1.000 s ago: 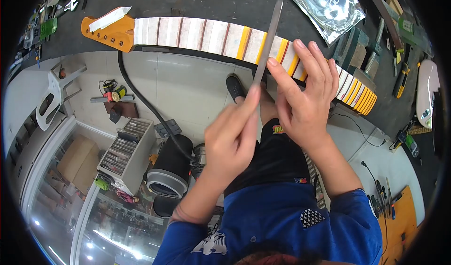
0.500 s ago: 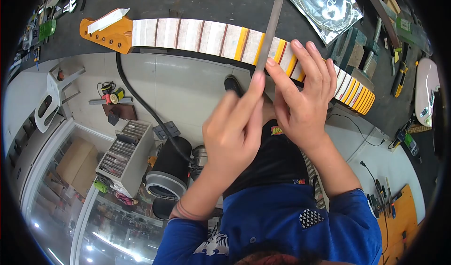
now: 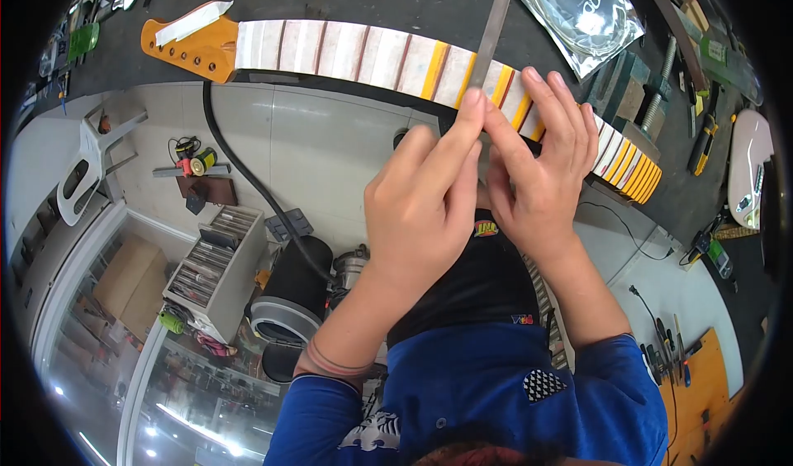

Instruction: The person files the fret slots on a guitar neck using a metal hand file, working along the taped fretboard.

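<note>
A guitar neck [image 3: 379, 57] lies along the bench edge, its orange headstock [image 3: 192, 49] at the left with a white strip of tape on it. White and yellow tape covers the fretboard between the dark frets. My left hand [image 3: 434, 189] holds a flat metal file [image 3: 494, 28], its index finger stretched along the tool, which crosses the neck and points away from me. Beside it, my right hand [image 3: 545, 164] rests its spread fingertips on the taped fretboard, the index fingertip close to the file.
A clear packet with coiled strings [image 3: 582, 11] lies beyond the neck. A vise [image 3: 632, 94] stands at the right, near a yellow-black cutter [image 3: 705, 144]. Below the bench are a black bin [image 3: 297, 280], a box of flat packets [image 3: 216, 268] and a black hose [image 3: 239, 173].
The file and the hand on it have moved forward across the neck, so its far end now reaches the top of the view. The other hand stays nearly where it was.
</note>
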Demonstrator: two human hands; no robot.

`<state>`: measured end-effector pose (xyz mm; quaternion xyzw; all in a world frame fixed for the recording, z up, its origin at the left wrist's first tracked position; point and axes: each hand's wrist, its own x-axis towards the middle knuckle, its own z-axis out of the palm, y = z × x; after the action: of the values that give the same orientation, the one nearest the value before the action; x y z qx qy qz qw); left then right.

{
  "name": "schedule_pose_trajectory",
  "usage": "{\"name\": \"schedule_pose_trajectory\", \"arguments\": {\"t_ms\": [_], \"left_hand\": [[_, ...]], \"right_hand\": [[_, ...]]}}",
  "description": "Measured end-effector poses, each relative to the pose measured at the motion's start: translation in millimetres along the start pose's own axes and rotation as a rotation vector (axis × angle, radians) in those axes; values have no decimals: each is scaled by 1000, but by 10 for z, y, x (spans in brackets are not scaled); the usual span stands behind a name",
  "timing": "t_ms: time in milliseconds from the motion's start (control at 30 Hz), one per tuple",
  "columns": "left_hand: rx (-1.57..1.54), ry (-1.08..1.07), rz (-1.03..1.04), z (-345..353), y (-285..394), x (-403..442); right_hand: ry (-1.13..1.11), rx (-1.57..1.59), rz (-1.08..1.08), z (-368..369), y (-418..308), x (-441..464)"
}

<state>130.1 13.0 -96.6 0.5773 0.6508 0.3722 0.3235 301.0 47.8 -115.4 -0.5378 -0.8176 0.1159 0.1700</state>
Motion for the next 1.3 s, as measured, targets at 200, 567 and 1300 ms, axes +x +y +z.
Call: {"name": "schedule_pose_trajectory", "arguments": {"t_ms": [200,567,1300], "left_hand": [[92,-41,-8,-295,-215,-1013],[-27,-30,22,-95,-133,-273],[-82,-20,-3,-147,-86,-507]], "right_hand": [[4,7,-31,-4,18,-3],[5,2,-19,0,12,1],[11,8,-31,10,45,-14]]}}
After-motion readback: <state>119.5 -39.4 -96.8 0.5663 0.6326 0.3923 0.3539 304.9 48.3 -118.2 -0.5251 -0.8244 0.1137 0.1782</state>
